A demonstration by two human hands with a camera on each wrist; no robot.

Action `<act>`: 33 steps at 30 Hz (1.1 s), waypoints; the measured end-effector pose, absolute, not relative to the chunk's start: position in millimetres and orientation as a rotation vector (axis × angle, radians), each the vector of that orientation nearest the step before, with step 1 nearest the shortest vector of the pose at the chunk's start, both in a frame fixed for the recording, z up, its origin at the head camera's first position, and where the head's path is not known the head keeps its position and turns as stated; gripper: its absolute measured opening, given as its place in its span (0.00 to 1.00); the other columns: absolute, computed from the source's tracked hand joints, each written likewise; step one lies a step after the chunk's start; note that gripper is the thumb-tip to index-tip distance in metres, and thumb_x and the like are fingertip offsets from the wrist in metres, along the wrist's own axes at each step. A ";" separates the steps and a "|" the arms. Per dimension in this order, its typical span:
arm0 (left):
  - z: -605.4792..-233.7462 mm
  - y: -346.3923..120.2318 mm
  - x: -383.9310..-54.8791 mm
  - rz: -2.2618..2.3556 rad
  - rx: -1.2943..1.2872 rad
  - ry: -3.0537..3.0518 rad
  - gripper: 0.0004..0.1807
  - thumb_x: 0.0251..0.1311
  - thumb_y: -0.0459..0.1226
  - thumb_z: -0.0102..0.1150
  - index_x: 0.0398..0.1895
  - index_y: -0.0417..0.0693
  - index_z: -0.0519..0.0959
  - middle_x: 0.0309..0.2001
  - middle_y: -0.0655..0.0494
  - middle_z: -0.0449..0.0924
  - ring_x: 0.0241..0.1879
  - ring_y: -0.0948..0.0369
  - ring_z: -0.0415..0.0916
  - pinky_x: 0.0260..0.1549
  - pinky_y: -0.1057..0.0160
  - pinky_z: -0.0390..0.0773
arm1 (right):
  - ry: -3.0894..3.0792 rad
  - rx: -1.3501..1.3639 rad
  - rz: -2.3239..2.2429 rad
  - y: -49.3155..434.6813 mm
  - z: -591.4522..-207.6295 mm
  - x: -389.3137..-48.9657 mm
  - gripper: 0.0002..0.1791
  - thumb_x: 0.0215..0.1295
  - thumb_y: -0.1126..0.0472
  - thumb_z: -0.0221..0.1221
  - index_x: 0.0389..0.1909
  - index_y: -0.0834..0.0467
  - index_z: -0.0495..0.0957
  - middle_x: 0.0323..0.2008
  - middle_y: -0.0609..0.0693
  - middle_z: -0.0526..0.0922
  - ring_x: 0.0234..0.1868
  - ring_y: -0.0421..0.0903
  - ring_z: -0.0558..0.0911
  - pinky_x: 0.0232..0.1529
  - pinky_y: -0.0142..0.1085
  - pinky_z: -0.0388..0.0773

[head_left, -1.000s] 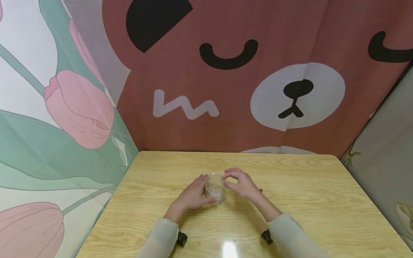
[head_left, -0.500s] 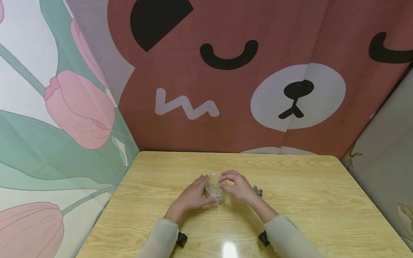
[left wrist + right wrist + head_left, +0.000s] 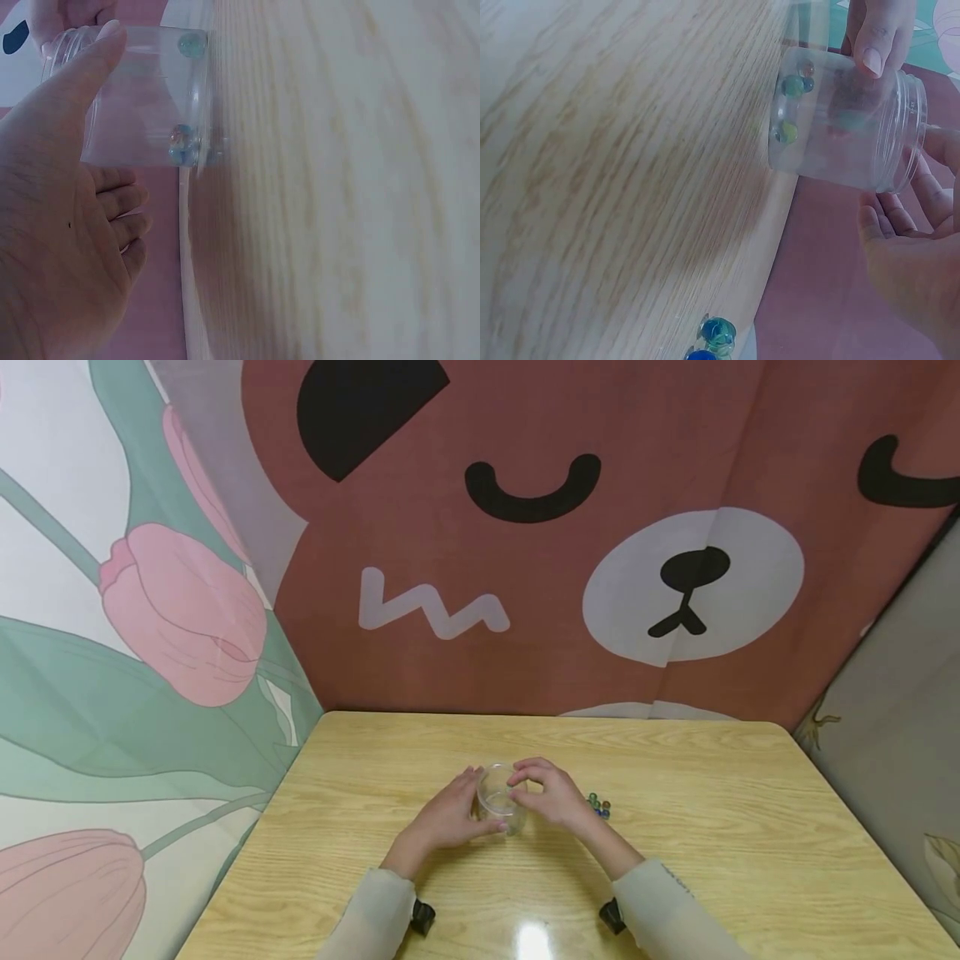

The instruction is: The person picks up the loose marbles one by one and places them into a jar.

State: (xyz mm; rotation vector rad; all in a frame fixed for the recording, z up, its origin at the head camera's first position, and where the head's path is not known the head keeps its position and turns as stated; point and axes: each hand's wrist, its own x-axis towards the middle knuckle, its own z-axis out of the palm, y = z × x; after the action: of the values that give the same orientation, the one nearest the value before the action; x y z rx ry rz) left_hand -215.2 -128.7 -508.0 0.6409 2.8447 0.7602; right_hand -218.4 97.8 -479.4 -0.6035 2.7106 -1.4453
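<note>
While the left hand (image 3: 447,814) grips the left of a clear screw-neck jar (image 3: 500,806), lower centre in the head view, the right hand (image 3: 553,793), thumb and fingertips parted, is at its right rim, nearer the loose glass marbles (image 3: 605,806). Upper left in the left wrist view, the jar's long axis stands upright from the tabletop (image 3: 337,187); upper right in the right wrist view, its mouth faces the right hand.

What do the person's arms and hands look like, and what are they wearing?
The left hand and right hand wear no gloves. The left sleeve and right sleeve are pale greyish; the right has small dark lettering, too tiny to read. A small black block shows beside each sleeve.
</note>
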 end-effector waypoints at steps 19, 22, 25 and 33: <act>-507.9 -129.3 -214.9 0.745 0.637 2.849 0.57 0.58 0.68 0.61 0.82 0.50 0.52 0.80 0.48 0.53 0.79 0.49 0.48 0.72 0.41 0.59 | 2.712 -0.596 -1.474 98.7 -480.3 -217.1 0.08 0.67 0.60 0.67 0.45 0.57 0.85 0.61 0.53 0.78 0.64 0.59 0.76 0.66 0.52 0.73; -508.1 -129.1 -215.5 0.747 0.637 2.853 0.57 0.58 0.69 0.61 0.82 0.49 0.52 0.80 0.47 0.53 0.79 0.49 0.48 0.72 0.41 0.60 | 2.698 -0.589 -1.497 100.7 -478.8 -217.1 0.09 0.67 0.61 0.67 0.46 0.58 0.85 0.61 0.54 0.78 0.64 0.58 0.76 0.66 0.51 0.73; -508.3 -129.2 -215.8 0.750 0.634 2.855 0.57 0.57 0.69 0.60 0.81 0.48 0.52 0.80 0.48 0.53 0.79 0.50 0.48 0.72 0.42 0.59 | 2.690 -0.575 -1.520 103.3 -477.6 -217.0 0.10 0.67 0.60 0.67 0.47 0.58 0.85 0.61 0.55 0.78 0.64 0.58 0.76 0.66 0.50 0.73; -506.7 -129.2 -214.8 0.746 0.641 2.853 0.58 0.56 0.71 0.59 0.82 0.49 0.52 0.80 0.49 0.53 0.79 0.50 0.48 0.73 0.43 0.59 | 2.689 -0.523 -1.563 112.1 -478.7 -219.3 0.11 0.68 0.59 0.66 0.49 0.55 0.84 0.60 0.53 0.79 0.64 0.57 0.76 0.67 0.47 0.73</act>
State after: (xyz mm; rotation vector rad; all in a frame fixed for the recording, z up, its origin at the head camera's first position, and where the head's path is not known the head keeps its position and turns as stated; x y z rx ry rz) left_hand -214.8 -129.2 -506.7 0.6406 2.8526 0.7464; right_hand -219.3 112.1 -478.7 -0.5234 2.6889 -1.5633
